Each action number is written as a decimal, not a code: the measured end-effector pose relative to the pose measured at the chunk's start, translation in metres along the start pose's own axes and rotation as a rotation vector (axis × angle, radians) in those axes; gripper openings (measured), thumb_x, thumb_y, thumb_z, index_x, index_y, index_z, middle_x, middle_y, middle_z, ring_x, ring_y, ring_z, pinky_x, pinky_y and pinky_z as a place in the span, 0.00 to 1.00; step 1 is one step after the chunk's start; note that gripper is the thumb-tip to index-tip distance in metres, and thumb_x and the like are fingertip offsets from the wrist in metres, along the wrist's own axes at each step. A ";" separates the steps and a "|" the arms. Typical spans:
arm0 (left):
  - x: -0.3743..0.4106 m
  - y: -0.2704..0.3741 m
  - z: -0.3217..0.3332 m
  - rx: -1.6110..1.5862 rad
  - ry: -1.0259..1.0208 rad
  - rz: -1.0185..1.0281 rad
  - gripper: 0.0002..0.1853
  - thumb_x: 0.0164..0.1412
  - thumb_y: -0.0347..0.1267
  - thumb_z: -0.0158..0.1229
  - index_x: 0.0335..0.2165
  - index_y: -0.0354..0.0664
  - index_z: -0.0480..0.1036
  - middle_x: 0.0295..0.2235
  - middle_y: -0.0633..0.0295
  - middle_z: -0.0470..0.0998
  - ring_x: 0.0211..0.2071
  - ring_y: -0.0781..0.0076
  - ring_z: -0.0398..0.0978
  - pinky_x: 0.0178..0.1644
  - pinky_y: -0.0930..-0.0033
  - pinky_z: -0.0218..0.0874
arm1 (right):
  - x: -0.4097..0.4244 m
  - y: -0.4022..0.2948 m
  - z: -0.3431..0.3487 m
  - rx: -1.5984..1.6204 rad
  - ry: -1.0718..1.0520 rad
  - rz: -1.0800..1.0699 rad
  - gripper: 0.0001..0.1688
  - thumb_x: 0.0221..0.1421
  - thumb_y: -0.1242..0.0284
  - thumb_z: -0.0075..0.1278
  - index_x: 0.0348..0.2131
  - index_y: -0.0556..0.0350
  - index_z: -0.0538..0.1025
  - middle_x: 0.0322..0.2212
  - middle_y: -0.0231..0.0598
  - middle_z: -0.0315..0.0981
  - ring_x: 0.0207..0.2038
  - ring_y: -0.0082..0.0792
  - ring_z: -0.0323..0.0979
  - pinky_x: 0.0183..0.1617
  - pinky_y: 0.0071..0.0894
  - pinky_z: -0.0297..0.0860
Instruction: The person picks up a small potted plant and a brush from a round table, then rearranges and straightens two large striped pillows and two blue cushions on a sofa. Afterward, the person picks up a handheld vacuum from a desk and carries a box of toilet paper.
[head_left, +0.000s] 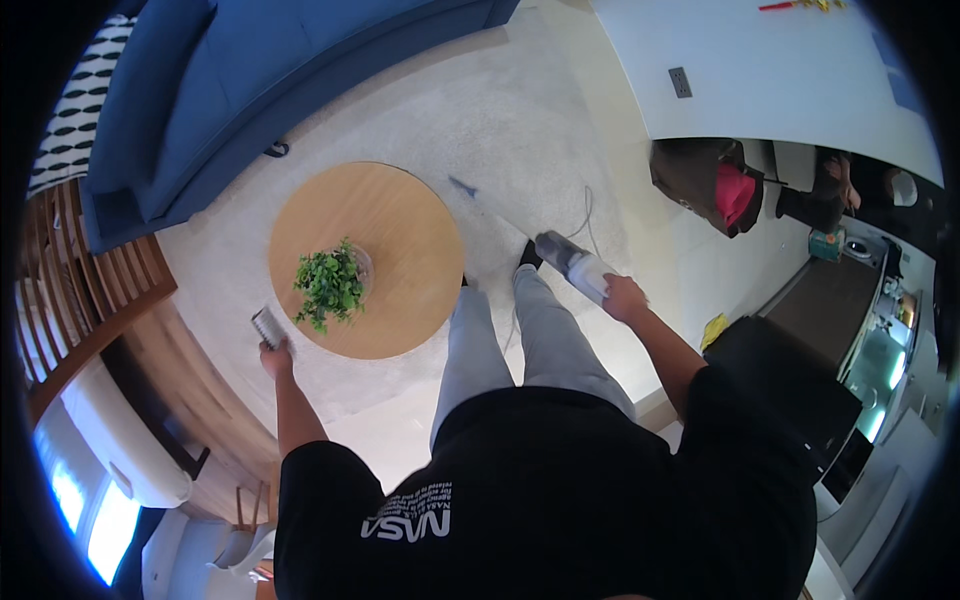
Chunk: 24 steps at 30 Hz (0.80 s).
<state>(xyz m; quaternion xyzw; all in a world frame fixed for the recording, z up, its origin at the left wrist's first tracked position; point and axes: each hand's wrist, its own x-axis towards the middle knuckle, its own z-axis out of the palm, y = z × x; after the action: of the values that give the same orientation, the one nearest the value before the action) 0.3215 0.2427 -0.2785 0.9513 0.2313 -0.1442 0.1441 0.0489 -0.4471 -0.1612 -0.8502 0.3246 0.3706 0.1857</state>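
Observation:
My right hand (625, 298) grips the handle of a white and grey handheld vacuum cleaner (574, 262). Its slim nozzle points away from me over the pale carpet (480, 97), and whether the tip touches the carpet I cannot tell. Out to the left, my left hand (277, 358) holds a brush with pale bristles (268, 327), beside the round wooden table (412, 225). On that table stands a green leafy plant (328, 289) in a clear container. A thin grey cable (589, 210) lies on the carpet near my foot.
A blue sofa (300, 52) lies beyond the table, with a slatted wooden chair (112, 315) at left. To the right are a dark bag with something pink in it (701, 180), a yellow cloth (714, 330) and a black cabinet (780, 397). Part of another person shows beyond the bag.

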 end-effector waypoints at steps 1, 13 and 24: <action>-0.001 -0.011 -0.019 -0.057 0.080 -0.035 0.25 0.43 0.40 0.63 0.38 0.35 0.69 0.34 0.49 0.75 0.35 0.52 0.73 0.41 0.58 0.64 | -0.016 0.009 -0.004 0.008 0.005 0.001 0.20 0.41 0.74 0.46 0.39 0.58 0.72 0.30 0.54 0.73 0.35 0.53 0.71 0.41 0.45 0.68; -0.098 0.367 -0.046 -0.463 -0.170 0.601 0.28 0.52 0.42 0.59 0.46 0.34 0.64 0.40 0.54 0.72 0.40 0.66 0.70 0.45 0.66 0.61 | -0.150 0.197 0.065 1.257 0.137 0.355 0.18 0.61 0.66 0.36 0.28 0.62 0.70 0.15 0.35 0.65 0.13 0.25 0.61 0.19 0.26 0.62; -0.502 0.749 0.240 0.050 -1.390 0.640 0.21 0.50 0.45 0.59 0.38 0.44 0.67 0.33 0.64 0.71 0.29 0.72 0.70 0.28 0.71 0.64 | -0.232 0.222 0.130 1.528 0.267 0.711 0.43 0.53 0.39 0.33 0.24 0.66 0.72 0.14 0.42 0.67 0.14 0.31 0.67 0.21 0.31 0.65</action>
<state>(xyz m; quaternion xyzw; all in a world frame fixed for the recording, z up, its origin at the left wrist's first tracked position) 0.2051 -0.6765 -0.1725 0.6654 -0.2025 -0.6659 0.2698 -0.2897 -0.4386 -0.0886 -0.3756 0.7523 -0.0171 0.5409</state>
